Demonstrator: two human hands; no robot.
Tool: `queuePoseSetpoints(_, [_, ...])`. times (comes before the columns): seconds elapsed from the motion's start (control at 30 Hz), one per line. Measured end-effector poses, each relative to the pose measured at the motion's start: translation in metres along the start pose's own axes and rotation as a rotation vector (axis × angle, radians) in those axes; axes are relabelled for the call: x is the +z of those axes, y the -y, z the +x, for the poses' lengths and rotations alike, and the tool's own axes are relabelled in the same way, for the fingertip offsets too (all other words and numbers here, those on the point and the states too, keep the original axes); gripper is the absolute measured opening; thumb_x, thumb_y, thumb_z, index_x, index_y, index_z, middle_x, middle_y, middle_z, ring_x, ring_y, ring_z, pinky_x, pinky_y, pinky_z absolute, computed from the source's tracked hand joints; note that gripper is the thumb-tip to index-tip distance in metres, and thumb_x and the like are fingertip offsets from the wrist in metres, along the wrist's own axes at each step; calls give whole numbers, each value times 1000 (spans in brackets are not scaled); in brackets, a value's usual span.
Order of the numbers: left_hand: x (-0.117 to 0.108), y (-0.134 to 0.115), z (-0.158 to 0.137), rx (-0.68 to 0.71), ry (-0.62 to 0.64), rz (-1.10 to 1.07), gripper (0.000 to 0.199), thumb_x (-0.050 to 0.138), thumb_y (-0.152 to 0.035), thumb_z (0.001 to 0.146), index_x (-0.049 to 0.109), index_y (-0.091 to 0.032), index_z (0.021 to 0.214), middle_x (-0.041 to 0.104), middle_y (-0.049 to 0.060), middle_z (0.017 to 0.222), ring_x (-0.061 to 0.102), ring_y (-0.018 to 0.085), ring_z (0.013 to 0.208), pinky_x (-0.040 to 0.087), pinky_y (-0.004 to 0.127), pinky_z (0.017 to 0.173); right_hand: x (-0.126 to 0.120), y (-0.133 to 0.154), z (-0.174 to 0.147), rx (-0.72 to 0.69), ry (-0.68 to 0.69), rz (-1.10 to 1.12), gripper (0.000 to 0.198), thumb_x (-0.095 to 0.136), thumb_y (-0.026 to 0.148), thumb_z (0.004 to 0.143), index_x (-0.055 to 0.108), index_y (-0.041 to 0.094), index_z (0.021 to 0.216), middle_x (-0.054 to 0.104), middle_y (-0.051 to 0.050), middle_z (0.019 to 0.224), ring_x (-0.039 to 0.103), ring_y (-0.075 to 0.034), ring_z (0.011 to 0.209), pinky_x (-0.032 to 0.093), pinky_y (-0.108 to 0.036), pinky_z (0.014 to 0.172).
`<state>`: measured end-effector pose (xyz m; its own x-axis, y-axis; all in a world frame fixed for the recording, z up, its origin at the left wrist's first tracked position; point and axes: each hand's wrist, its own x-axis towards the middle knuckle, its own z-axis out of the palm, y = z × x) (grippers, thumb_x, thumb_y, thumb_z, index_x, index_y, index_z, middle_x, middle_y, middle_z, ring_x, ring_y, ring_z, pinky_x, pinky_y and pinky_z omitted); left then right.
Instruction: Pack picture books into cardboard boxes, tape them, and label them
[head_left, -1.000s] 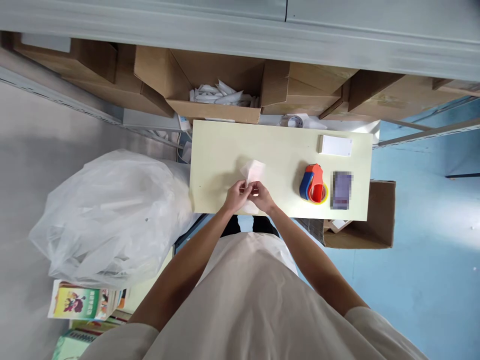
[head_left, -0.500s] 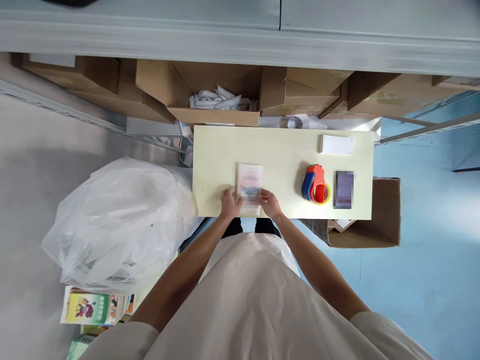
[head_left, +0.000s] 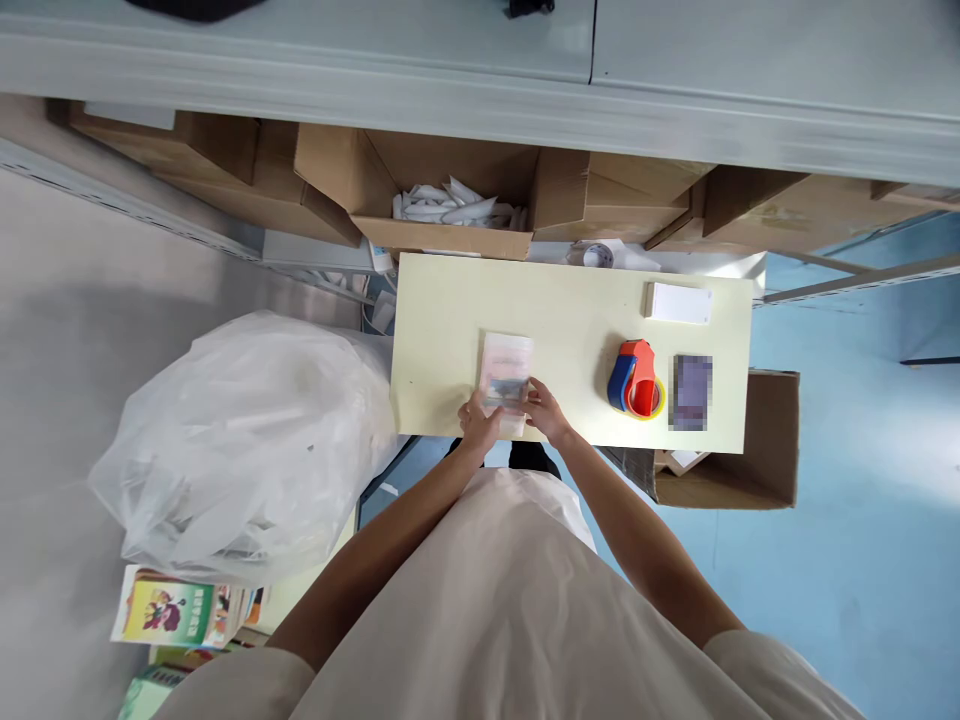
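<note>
A flat, pale pink packet (head_left: 507, 352) with a grey-blue patch lies near the front edge of the cream table (head_left: 435, 310). It looks like a translucent pouch, but its contents are too small to make out. My left hand (head_left: 480, 424) grips its lower left edge, with the thumb over the top. At the right edge, my right hand (head_left: 544, 410) pinches the packet between thumb and fingers. To the right stand a red and blue tape dispenser (head_left: 636, 380) with a yellow-edged roll and a blurred-out dark rectangle (head_left: 691, 392).
Behind the table, an open cardboard box (head_left: 442, 236) holds white packets. A white box (head_left: 679, 303) lies at the table's back right. A large translucent plastic bag (head_left: 247, 440) bulges on the left, above books (head_left: 176, 610). Another cardboard box (head_left: 772, 440) is at the right.
My left hand has slid right and toward me, its thumb now further over the packet's lower part. My right hand stays at the right edge. The camera view has tilted slightly.
</note>
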<state>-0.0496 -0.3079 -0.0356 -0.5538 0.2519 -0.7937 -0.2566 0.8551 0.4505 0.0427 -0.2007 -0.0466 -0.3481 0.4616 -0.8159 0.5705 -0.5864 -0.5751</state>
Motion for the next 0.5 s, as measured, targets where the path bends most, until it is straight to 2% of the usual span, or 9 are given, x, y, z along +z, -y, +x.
queuePoseSetpoints(0.1, [4, 3, 3, 12, 62, -13, 67, 55, -44, 79, 31, -25, 139, 33, 12, 140, 31, 28, 133, 31, 38, 104, 3, 2, -1, 18, 37, 24, 71, 59, 20, 59, 44, 32, 128, 52, -3, 110, 55, -17, 89, 47, -29, 69])
queuePoseSetpoints(0.33, [3, 8, 7, 114, 25, -69, 61, 56, -37, 79, 39, -18, 135, 39, 14, 136, 34, 26, 130, 32, 35, 104, 7, 6, -3, 47, 27, 77, 70, 60, 23, 59, 45, 35, 126, 54, 0, 102, 54, -18, 93, 46, -31, 74])
queuePoseSetpoints(0.5, [-9, 8, 19, 110, -18, -76, 64, 57, -40, 77, 39, -19, 135, 37, 14, 137, 34, 27, 130, 32, 37, 104, 26, 27, 2, 41, 42, 102, 69, 60, 21, 58, 47, 33, 124, 55, 0, 96, 55, -16, 87, 45, -30, 74])
